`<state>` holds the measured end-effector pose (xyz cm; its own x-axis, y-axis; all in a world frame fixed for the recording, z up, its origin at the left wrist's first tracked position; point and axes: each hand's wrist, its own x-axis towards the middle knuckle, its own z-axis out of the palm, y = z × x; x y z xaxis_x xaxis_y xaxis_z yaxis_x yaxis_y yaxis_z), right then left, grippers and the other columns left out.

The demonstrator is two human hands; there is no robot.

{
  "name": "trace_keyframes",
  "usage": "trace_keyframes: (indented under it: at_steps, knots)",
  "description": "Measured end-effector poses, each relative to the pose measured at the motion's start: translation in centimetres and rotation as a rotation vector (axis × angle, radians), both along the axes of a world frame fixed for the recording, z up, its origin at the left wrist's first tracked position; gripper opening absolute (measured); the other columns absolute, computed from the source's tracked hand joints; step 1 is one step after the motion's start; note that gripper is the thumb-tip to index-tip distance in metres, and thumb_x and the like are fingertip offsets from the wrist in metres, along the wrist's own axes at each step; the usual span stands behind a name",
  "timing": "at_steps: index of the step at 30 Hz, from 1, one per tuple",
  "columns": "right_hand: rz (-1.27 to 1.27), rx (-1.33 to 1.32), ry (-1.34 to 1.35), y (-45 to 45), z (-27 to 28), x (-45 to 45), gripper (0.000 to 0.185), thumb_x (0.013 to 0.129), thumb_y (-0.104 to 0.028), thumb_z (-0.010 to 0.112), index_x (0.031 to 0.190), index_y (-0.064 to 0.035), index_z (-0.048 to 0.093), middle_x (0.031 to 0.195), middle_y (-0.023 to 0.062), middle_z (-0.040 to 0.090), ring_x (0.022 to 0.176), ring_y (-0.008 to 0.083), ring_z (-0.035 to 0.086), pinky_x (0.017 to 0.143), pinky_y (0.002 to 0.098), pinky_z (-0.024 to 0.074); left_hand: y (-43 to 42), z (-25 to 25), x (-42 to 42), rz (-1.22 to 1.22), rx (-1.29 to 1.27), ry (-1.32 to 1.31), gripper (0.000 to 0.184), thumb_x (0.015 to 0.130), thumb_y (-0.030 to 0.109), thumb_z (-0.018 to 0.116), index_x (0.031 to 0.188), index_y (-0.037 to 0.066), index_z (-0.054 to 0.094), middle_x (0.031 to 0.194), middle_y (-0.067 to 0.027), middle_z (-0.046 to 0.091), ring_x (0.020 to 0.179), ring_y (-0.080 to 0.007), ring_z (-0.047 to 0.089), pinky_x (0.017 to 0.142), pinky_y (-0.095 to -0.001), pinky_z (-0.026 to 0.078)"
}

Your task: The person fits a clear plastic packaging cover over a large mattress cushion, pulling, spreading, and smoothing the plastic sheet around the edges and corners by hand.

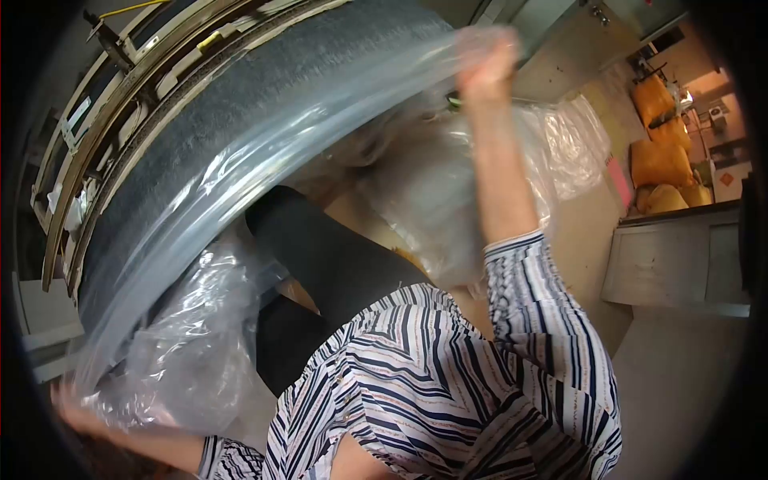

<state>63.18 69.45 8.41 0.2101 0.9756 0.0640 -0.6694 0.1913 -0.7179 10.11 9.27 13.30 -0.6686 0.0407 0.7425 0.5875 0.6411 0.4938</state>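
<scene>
Apparently spreading a clear, glossy plastic sheet [248,172], the right hand [488,64] grips it; the left hand's [80,412] hold opposite is unclear; even tension seems needed next.

A band of plastic film [264,152] stretches from by the left hand [84,412], near left, to the right hand [486,68], far right, barring the direct way from the body to the grey padded surface [344,52]. Heaped clear sheeting [192,344] crowds the left side, and the dark trouser legs [328,244] block the middle. Passage lies rightward, between the striped sleeve [552,304] and pale cabinet [668,264].
</scene>
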Motion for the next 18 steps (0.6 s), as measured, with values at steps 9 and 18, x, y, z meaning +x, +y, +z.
trace_keyframes:
  at_steps: [9,18]
  knots:
    - [-0.444,1.166,-1.01,5.4,11.3,-5.4,0.067,0.094,-0.047,0.029,0.142,-0.0021,0.021,0.147,0.0136,0.023,0.135,0.024,0.023,0.108,0.0403,0.0209,6.8,-15.7,-4.1,-0.147,-0.253,-0.249,0.031,0.094,0.025,0.046,0.104,-0.003,0.055,0.1,-0.0143,0.06,0.094,-0.0238,0.055,0.087,-0.0321,0.041]
    - [0.225,0.486,-1.865,15.0,-3.6,-5.0,0.054,0.087,-0.051,0.042,0.122,-0.01,0.053,0.122,0.0169,0.052,0.117,0.0292,0.046,0.097,0.0363,0.0356,-11.3,-12.4,-8.9,0.302,-0.613,-0.382,0.033,0.097,0.025,0.038,0.112,-0.002,0.048,0.108,-0.0235,0.056,0.1,-0.0376,0.054,0.084,-0.0377,0.042]
